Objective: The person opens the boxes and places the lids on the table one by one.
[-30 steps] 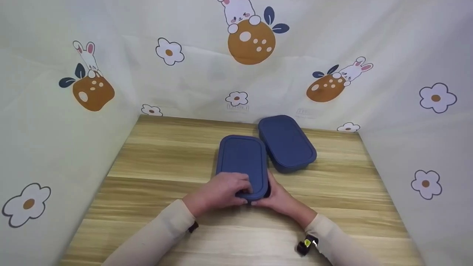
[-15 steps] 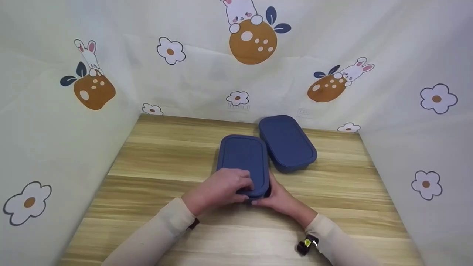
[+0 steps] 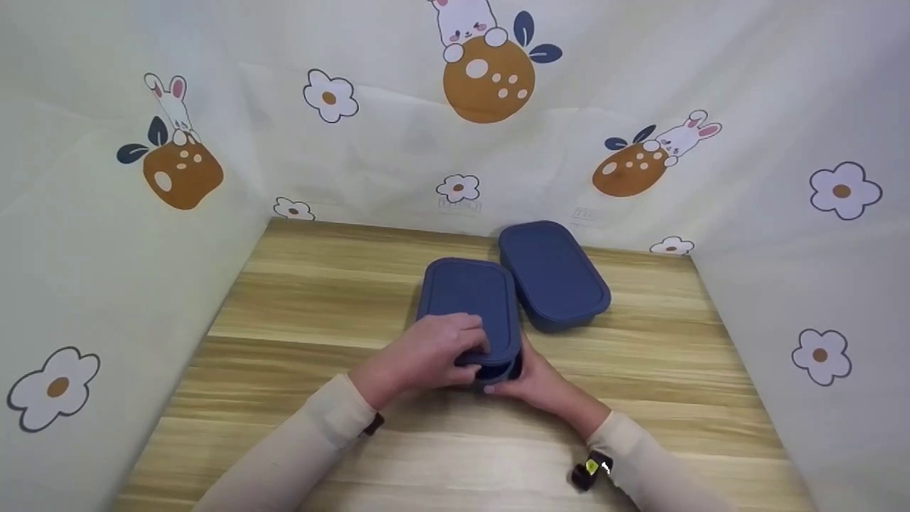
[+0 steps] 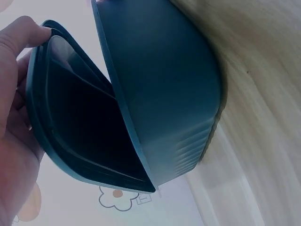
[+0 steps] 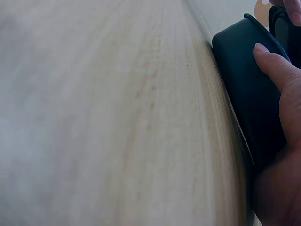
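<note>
A dark blue rectangular lidded box stands near the middle of the table. Its lid point(image 3: 473, 291) is tilted, with the near edge raised off the box body point(image 4: 160, 84) and the far end still down on it. My left hand point(image 3: 430, 352) pinches that raised edge, thumb under the rim and fingers bent over the top. In the left wrist view a dark gap shows between lid and body. My right hand point(image 3: 544, 384) holds the near right corner of the body, its thumb point(image 5: 273, 63) lying along the front wall. The box's contents are hidden.
A second dark blue box point(image 3: 554, 274), lid on, sits behind and to the right, slightly turned and close beside the first. Cream fabric walls point(image 3: 370, 156) with rabbit and flower prints enclose the wooden table point(image 3: 298, 299) at the back and sides.
The lid's near edge has come up from the box body, and my left hand has moved up and slightly away with it. My right hand and the second box stay put.
</note>
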Action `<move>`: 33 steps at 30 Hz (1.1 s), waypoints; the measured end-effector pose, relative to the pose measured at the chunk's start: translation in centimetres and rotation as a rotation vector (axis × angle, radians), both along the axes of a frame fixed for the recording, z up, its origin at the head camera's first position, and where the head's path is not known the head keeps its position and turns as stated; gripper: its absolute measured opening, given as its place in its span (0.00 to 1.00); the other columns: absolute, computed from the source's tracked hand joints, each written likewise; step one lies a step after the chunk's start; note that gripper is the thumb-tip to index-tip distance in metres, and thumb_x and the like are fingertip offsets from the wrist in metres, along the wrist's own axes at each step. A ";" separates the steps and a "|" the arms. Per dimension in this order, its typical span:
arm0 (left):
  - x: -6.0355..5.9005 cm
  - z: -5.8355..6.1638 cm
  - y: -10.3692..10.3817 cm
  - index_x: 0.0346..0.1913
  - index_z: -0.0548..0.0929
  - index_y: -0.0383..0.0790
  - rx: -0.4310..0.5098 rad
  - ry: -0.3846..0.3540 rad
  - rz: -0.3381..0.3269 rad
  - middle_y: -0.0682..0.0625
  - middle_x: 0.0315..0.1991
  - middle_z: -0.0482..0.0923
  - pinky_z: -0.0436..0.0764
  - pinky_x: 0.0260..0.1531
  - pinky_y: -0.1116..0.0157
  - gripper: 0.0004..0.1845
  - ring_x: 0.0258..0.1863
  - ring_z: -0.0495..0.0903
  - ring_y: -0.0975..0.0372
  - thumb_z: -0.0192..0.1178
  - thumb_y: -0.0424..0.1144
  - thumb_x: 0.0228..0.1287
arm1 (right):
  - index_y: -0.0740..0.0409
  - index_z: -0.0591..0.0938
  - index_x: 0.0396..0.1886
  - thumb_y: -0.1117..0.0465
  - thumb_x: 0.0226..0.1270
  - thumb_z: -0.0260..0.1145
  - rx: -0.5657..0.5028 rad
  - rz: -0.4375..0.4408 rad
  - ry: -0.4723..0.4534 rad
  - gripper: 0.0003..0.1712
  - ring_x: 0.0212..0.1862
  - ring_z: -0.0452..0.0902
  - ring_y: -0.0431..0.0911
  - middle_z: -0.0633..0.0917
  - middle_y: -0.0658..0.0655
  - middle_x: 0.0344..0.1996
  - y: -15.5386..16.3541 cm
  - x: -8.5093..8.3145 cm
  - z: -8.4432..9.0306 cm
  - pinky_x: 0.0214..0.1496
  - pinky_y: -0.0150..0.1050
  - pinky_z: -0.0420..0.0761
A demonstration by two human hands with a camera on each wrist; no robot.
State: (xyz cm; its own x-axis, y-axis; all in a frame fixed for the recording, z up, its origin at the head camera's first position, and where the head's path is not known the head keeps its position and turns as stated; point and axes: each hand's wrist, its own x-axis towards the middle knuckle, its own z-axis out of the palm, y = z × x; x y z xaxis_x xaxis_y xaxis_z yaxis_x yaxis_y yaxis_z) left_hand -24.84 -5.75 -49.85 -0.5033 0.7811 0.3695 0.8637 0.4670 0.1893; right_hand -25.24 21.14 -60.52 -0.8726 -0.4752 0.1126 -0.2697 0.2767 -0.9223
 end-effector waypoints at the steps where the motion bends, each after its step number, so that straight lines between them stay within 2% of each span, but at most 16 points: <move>1: 0.0 0.0 0.0 0.46 0.87 0.46 0.004 0.012 0.000 0.55 0.42 0.77 0.84 0.42 0.61 0.11 0.38 0.77 0.62 0.75 0.45 0.68 | 0.55 0.58 0.88 0.60 0.55 0.91 0.007 -0.003 -0.001 0.68 0.74 0.74 0.49 0.79 0.55 0.75 0.0 0.0 0.0 0.78 0.33 0.67; 11: -0.3 0.6 0.2 0.43 0.84 0.43 0.051 0.123 -0.026 0.53 0.39 0.73 0.81 0.38 0.61 0.11 0.36 0.74 0.60 0.73 0.38 0.59 | 0.55 0.60 0.86 0.60 0.57 0.90 -0.005 0.001 0.002 0.63 0.72 0.75 0.49 0.80 0.57 0.73 0.1 0.0 -0.2 0.76 0.32 0.68; 16: -0.6 0.7 0.3 0.43 0.85 0.42 0.088 0.160 -0.031 0.52 0.39 0.73 0.80 0.38 0.61 0.11 0.37 0.73 0.60 0.72 0.37 0.58 | 0.56 0.60 0.86 0.60 0.56 0.91 0.007 -0.008 0.001 0.65 0.71 0.76 0.49 0.81 0.57 0.73 0.0 0.0 -0.3 0.77 0.36 0.69; 20: -0.8 0.6 0.3 0.42 0.84 0.41 0.150 0.171 -0.035 0.51 0.40 0.74 0.80 0.39 0.61 0.11 0.37 0.74 0.59 0.71 0.35 0.56 | 0.54 0.57 0.88 0.60 0.56 0.90 0.007 -0.004 -0.002 0.67 0.72 0.76 0.52 0.80 0.58 0.74 0.1 0.0 -0.3 0.79 0.40 0.69; 25: -1.1 0.7 0.3 0.42 0.84 0.40 0.217 0.182 -0.034 0.51 0.39 0.76 0.81 0.41 0.62 0.11 0.38 0.75 0.59 0.70 0.33 0.56 | 0.54 0.54 0.90 0.60 0.57 0.90 0.004 0.001 -0.001 0.70 0.73 0.75 0.56 0.78 0.60 0.75 0.1 0.0 -0.2 0.78 0.38 0.69; 33: -1.3 1.1 -0.1 0.43 0.86 0.40 0.252 0.179 0.005 0.51 0.40 0.79 0.83 0.44 0.63 0.11 0.40 0.78 0.60 0.75 0.30 0.60 | 0.48 0.50 0.92 0.59 0.57 0.91 0.007 0.014 -0.022 0.74 0.76 0.73 0.54 0.73 0.56 0.80 0.0 0.0 0.1 0.78 0.36 0.68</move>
State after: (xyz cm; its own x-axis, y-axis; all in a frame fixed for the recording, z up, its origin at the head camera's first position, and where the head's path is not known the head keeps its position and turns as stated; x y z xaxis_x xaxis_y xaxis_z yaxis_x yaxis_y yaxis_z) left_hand -26.12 -5.83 -48.79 -0.4160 0.6514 0.6345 0.8918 0.4289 0.1444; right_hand -25.23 21.17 -60.47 -0.8680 -0.4883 0.0900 -0.2532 0.2793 -0.9262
